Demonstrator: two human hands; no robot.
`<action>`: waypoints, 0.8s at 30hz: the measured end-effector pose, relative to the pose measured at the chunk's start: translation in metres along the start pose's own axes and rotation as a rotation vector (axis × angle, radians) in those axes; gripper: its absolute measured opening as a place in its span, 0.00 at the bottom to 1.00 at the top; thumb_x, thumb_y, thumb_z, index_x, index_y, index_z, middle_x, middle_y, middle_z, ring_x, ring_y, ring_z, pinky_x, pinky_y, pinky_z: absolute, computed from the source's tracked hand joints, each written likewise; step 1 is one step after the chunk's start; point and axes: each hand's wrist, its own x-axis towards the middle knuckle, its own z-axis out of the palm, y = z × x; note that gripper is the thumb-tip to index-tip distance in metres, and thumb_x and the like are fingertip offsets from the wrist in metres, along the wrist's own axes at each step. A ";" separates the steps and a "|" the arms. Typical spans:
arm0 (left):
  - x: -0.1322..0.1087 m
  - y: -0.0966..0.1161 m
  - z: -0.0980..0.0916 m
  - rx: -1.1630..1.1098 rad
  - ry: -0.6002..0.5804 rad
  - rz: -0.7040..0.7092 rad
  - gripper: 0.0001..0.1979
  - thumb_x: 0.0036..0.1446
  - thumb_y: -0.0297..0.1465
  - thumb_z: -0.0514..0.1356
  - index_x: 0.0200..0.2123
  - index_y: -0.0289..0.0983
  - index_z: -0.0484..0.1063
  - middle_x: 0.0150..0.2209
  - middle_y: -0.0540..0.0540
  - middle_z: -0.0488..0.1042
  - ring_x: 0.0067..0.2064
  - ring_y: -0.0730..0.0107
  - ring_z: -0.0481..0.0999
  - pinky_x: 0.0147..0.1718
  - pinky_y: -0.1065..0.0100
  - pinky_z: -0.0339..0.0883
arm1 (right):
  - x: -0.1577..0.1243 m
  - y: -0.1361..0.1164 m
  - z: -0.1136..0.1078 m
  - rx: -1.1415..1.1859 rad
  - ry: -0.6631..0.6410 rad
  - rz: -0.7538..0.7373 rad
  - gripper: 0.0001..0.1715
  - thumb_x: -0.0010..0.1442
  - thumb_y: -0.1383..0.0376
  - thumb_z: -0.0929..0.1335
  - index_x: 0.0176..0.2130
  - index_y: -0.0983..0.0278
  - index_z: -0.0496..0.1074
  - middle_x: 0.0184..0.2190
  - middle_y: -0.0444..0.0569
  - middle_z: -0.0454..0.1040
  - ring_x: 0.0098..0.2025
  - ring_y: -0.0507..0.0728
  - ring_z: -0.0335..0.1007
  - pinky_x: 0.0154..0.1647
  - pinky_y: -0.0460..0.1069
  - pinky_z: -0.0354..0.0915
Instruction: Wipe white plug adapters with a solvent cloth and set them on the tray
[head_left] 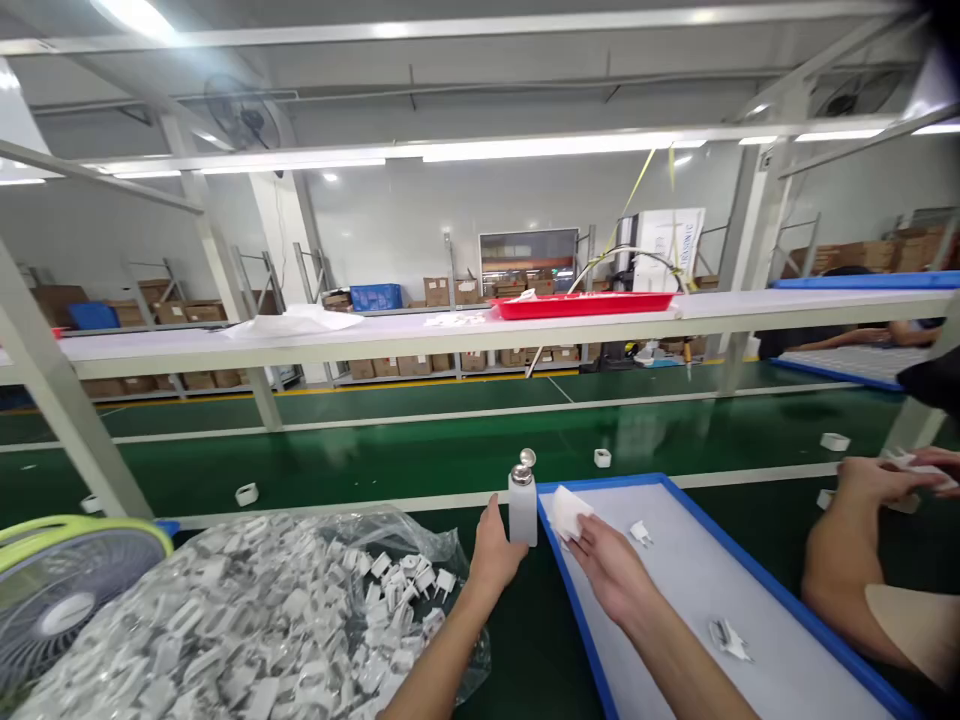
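My left hand point(495, 555) is closed around the lower left side of a white pump dispenser bottle point(523, 512); its round metal cap is flipped up. My right hand point(609, 568) pinches a folded white wipe point(568, 514) over the left side of a blue-rimmed tray point(739, 558). On the tray's pale bottom lie a white plug piece point(641, 532) with two pins and another plug part point(727, 640). Left of my left hand, a large clear plastic bag point(442, 545) is spread open, heaped with white plug adapters point(262, 620).
A green-rimmed fan point(75, 600) stands at the far left. Beyond is a green conveyor belt point(420, 450) with a few white housings point(602, 457). A shelf point(390, 345) spans above, bearing a red tray point(585, 305). At right, a co-worker's hands point(892, 480) hold a white part.
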 end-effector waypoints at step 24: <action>-0.054 -0.075 -0.043 0.486 -0.036 0.015 0.07 0.61 0.20 0.58 0.33 0.33 0.73 0.40 0.44 0.76 0.44 0.65 0.76 0.46 0.63 0.68 | -0.067 0.090 -0.097 0.102 -0.030 0.289 0.39 0.48 0.64 0.79 0.57 0.65 0.70 0.43 0.54 0.82 0.49 0.66 0.79 0.47 0.54 0.79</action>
